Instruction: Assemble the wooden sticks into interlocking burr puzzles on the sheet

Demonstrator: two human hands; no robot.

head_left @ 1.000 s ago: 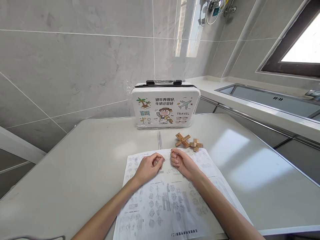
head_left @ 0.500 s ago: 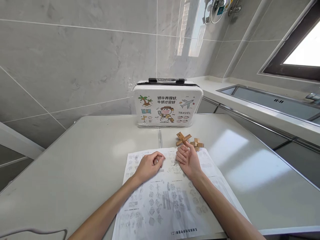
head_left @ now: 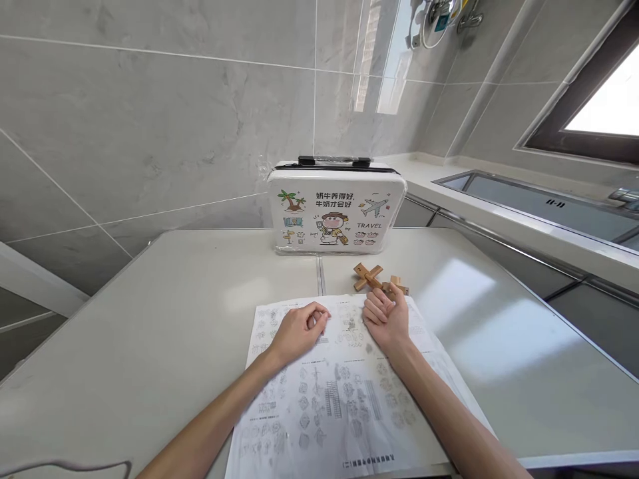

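My left hand (head_left: pixel 300 329) rests loosely curled on a printed paper sheet (head_left: pixel 344 426) covered with small puzzle diagrams. Nothing shows in it. My right hand (head_left: pixel 387 320) lies over the sheet's upper right, its index finger stretched out and the other fingers folded in, with no object visible in them. That fingertip overlaps a small wooden interlocking puzzle (head_left: pixel 396 281), partly hidden behind it; I cannot tell whether they touch. Just left of this stands a wooden cross of notched sticks (head_left: pixel 368 275), marked with a numeral on one end, beyond the sheet's top edge.
A white case (head_left: pixel 337 213) with cartoon prints and a black handle stands upright at the back of the white folding table (head_left: pixel 164 319), partly wrapped in clear plastic. On the right are a counter with a sink (head_left: pixel 539 199) and a window. Grey tiles form the wall behind.
My right hand has shifted right, its index finger going from the wooden cross to the smaller wooden puzzle. My left hand has stayed in place.
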